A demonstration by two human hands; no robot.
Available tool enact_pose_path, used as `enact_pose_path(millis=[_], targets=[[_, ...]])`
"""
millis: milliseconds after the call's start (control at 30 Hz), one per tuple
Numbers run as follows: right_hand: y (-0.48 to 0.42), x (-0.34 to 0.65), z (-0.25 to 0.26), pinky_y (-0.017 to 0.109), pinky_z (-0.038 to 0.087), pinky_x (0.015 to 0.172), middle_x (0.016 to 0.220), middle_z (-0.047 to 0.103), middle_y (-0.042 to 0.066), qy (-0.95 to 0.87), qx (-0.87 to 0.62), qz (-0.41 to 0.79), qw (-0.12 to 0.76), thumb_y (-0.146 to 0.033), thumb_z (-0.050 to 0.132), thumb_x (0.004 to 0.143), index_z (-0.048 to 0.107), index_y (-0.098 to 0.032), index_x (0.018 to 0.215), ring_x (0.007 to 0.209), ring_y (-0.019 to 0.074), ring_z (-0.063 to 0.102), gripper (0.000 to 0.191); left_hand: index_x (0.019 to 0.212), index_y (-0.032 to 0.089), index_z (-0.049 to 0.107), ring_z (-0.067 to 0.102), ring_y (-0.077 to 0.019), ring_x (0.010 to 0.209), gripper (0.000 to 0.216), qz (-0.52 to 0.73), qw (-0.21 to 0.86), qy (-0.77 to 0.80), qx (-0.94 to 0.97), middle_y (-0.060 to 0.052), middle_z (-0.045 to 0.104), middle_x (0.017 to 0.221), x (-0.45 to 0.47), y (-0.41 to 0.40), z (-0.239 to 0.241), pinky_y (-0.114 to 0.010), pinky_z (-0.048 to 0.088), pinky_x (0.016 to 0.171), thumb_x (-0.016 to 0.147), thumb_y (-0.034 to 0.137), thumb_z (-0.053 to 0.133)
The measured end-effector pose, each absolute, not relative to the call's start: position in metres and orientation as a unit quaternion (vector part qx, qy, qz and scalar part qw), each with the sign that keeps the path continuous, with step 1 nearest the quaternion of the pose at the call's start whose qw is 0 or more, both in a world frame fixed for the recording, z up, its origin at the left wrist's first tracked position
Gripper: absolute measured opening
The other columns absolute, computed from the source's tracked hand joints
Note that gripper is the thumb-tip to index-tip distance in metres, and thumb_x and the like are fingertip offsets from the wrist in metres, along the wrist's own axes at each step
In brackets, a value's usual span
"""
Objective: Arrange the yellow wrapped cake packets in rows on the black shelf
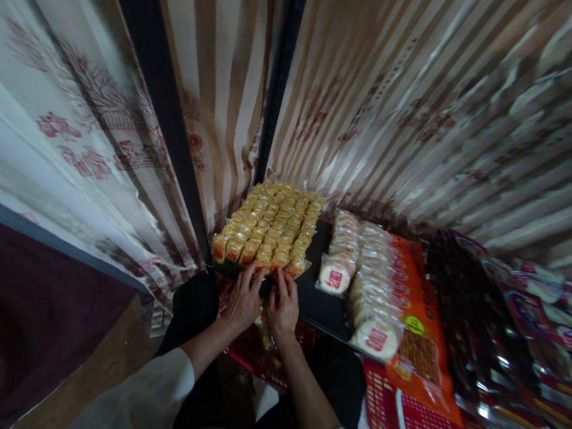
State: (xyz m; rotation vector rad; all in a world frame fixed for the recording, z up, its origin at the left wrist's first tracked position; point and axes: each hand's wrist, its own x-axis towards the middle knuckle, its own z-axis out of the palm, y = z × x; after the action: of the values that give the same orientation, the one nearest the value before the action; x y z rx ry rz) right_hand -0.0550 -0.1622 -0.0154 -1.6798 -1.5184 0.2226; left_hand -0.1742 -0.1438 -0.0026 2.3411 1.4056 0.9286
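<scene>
Rows of small yellow wrapped snack packs lie on a black tray against striped curtains. My left hand and my right hand sit side by side at the near edge of those rows. Both have their fingers curled, with the fingertips pinching at the nearest packs. What exactly is between the fingers is too small to make out. To the right on the same tray lie rows of round white cakes in clear wrap with red labels.
An orange snack bag lies right of the white cakes, with dark glossy packets and colourful packets beyond. A red plastic crate sits under the tray. Curtains hang close behind, split by dark poles. A wooden floor is at left.
</scene>
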Motion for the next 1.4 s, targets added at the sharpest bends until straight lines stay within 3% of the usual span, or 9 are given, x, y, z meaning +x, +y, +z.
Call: enact_pose_path(millis=[267,633,900,1200,1400], targets=[[-0.167,-0.054,-0.013,0.040,0.042,0.098,0.123,0.046,0.011,-0.605,-0.643,0.090,0.460,-0.014,0.038,0.084,0.050,-0.021,0.127,0.117,0.0196,0.045,0.045,0.138,0.015,0.033,0.032,-0.0267,0.129,0.061,0.302,0.108,0.483,0.815,-0.015,0.029,0.141,-0.176,-0.148,-0.010,-0.043,0.039,0.102,0.078,0.004,0.039],[-0.197,-0.052,-0.014,0.041,0.045,0.094,0.119,0.050,0.012,-0.597,-0.625,0.103,0.493,-0.015,0.038,0.085,0.057,-0.020,0.115,0.114,0.0199,0.049,0.036,0.136,0.008,0.036,0.033,-0.0245,0.129,0.057,0.267,0.104,0.482,0.828,-0.015,0.041,0.138,-0.171,-0.149,-0.009,-0.040,0.033,0.107,0.079,0.004,0.038],[-0.223,-0.056,-0.029,0.040,0.047,0.092,0.114,0.055,0.012,-0.583,-0.631,0.126,0.497,-0.016,0.038,0.084,0.061,-0.018,0.109,0.110,0.0196,0.053,0.034,0.139,0.012,0.031,0.032,-0.0241,0.129,0.062,0.293,0.139,0.503,0.801,-0.014,0.035,0.141,-0.170,-0.155,-0.004,-0.042,0.033,0.106,0.078,0.005,0.038],[-0.232,-0.049,-0.028,0.039,0.047,0.092,0.107,0.060,0.011,-0.588,-0.632,0.148,0.482,-0.017,0.037,0.084,0.061,-0.017,0.105,0.104,0.0181,0.056,0.032,0.126,0.012,0.047,0.033,-0.0241,0.127,0.048,0.297,0.120,0.485,0.814,-0.012,0.039,0.137,-0.176,-0.159,-0.007,-0.042,0.036,0.104,0.079,0.005,0.040],[-0.241,-0.050,-0.064,0.036,0.049,0.083,0.097,0.066,0.011,-0.576,-0.693,0.215,0.377,-0.021,0.040,0.082,0.064,-0.016,0.098,0.093,0.0208,0.062,0.029,0.107,0.016,0.060,0.046,-0.0224,0.111,0.036,0.263,0.197,0.470,0.819,-0.011,0.053,0.115,-0.186,-0.193,-0.019,-0.041,0.041,0.097,0.078,0.006,0.041]])
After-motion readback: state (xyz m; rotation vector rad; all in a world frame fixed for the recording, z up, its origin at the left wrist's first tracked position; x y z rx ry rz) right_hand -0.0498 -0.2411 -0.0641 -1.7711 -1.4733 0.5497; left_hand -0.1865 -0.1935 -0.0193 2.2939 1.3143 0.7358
